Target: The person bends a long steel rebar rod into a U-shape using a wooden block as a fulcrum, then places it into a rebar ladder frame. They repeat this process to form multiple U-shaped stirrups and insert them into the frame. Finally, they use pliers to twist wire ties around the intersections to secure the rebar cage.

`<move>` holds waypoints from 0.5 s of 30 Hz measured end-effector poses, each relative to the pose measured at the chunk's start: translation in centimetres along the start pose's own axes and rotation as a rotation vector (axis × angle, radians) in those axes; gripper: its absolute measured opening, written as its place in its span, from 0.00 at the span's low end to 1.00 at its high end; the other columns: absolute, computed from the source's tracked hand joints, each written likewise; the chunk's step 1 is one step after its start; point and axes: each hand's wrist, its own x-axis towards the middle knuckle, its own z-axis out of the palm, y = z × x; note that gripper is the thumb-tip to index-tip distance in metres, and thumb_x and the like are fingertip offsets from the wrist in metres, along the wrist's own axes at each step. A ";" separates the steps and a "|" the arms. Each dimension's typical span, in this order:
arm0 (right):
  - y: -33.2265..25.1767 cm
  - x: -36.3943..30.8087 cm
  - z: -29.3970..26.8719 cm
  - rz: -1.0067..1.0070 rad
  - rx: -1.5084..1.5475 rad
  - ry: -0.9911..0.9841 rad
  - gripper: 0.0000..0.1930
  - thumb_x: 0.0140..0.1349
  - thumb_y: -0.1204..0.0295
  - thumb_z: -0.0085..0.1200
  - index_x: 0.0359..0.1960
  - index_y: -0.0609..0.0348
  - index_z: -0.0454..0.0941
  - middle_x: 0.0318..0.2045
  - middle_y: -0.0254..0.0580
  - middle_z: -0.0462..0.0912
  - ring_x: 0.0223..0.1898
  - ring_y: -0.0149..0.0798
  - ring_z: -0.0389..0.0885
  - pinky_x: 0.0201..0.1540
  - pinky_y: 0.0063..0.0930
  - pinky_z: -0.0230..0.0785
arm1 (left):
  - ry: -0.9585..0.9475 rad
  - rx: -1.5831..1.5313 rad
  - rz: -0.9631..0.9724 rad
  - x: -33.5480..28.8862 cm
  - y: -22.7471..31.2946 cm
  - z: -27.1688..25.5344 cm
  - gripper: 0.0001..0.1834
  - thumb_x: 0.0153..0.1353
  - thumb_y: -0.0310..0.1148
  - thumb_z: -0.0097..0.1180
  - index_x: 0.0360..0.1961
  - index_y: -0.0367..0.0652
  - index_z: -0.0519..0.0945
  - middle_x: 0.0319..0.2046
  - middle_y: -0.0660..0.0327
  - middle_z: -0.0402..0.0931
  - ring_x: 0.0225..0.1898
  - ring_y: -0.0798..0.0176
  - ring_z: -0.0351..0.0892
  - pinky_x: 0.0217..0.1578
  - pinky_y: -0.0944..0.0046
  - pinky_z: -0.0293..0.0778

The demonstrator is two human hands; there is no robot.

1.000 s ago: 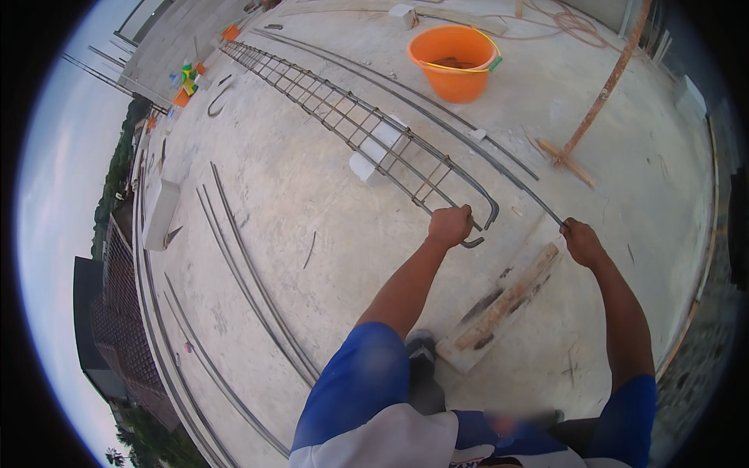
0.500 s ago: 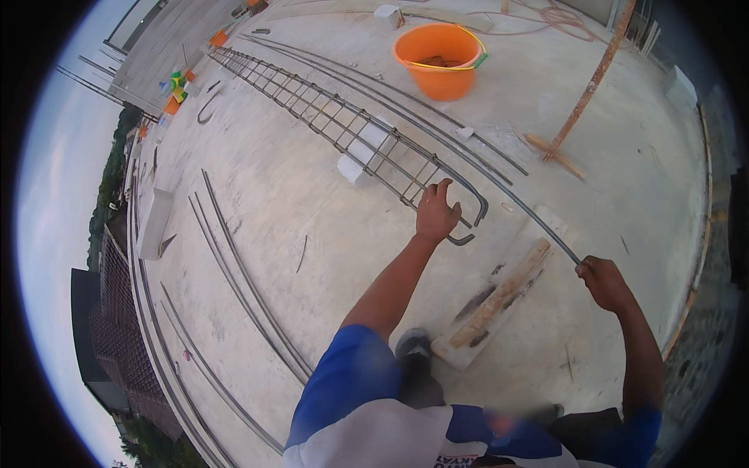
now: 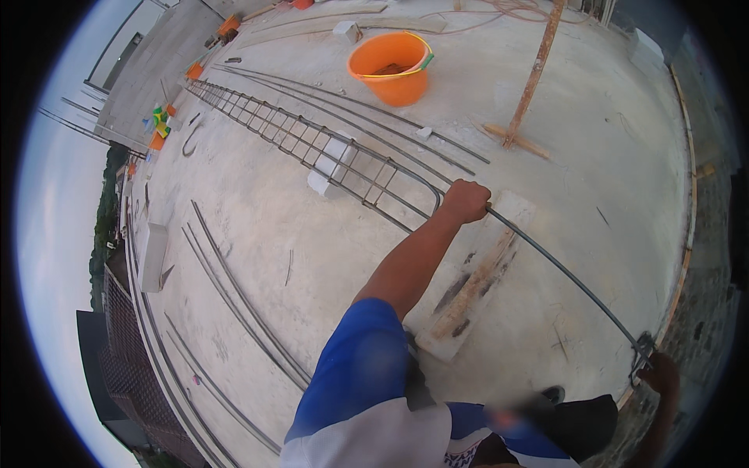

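Note:
A long steel rebar rod (image 3: pixel 548 253) runs from beside the reinforcement cage (image 3: pixel 269 129) toward the lower right. My left hand (image 3: pixel 468 201) is wrapped around the rod, just past the bent end of the cage. At the slab's right edge my right hand (image 3: pixel 663 370) is closed at the near end of the rod; its fingers are dark and partly hidden. A dark thing (image 3: pixel 644 351) surrounds the rod's end there, too unclear to name. The cage's near part rests over a white block (image 3: pixel 337 156).
An orange bucket (image 3: pixel 398 78) stands beyond the cage. A rusty upright prop (image 3: pixel 534 78) rises to its right. A stained plank (image 3: pixel 472 296) lies before my feet. Loose rods (image 3: pixel 234 281) lie to the left, near a pale block (image 3: pixel 153 256). The slab edge (image 3: pixel 690 226) curves along the right.
My left hand has moved from the cage's end to the rod. My right hand has gone down and right to the slab's edge, along with the rod's near end.

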 end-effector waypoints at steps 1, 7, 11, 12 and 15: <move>0.1 -0.2 1.1 0.125 0.082 -0.014 0.18 0.35 0.63 0.67 0.25 0.62 0.77 0.27 0.52 0.79 0.35 0.53 0.79 0.40 0.44 0.73 | -0.019 -0.027 0.027 1.2 3.2 0.1 0.11 0.52 0.41 0.57 0.26 0.45 0.81 0.24 0.53 0.80 0.31 0.51 0.82 0.33 0.53 0.75; -17.4 8.5 -3.6 -0.253 0.334 0.323 0.16 0.57 0.60 0.56 0.37 0.59 0.72 0.30 0.48 0.80 0.35 0.52 0.80 0.38 0.45 0.71 | -0.184 -0.267 0.221 1.5 21.7 -2.5 0.12 0.56 0.40 0.53 0.30 0.43 0.79 0.29 0.51 0.79 0.37 0.49 0.80 0.37 0.50 0.73; -12.3 7.4 -4.4 -0.201 0.353 0.103 0.17 0.59 0.55 0.54 0.30 0.57 0.75 0.22 0.48 0.79 0.31 0.54 0.79 0.34 0.47 0.70 | -0.158 -0.225 0.329 1.4 25.1 -2.9 0.10 0.53 0.37 0.56 0.29 0.41 0.76 0.23 0.52 0.78 0.31 0.47 0.79 0.32 0.50 0.74; -9.7 5.8 -3.8 -0.156 0.341 0.111 0.17 0.59 0.55 0.53 0.28 0.57 0.75 0.21 0.48 0.78 0.30 0.54 0.79 0.34 0.47 0.70 | -0.181 -0.151 0.272 1.7 23.0 -2.4 0.10 0.52 0.38 0.57 0.28 0.42 0.76 0.24 0.52 0.78 0.32 0.46 0.80 0.34 0.50 0.74; -0.9 2.0 -1.1 -0.082 0.275 0.199 0.16 0.58 0.55 0.53 0.27 0.56 0.77 0.19 0.50 0.77 0.28 0.54 0.79 0.33 0.47 0.70 | -0.057 0.065 0.120 1.1 10.8 -0.4 0.10 0.49 0.38 0.59 0.26 0.43 0.79 0.26 0.52 0.79 0.32 0.48 0.79 0.39 0.49 0.72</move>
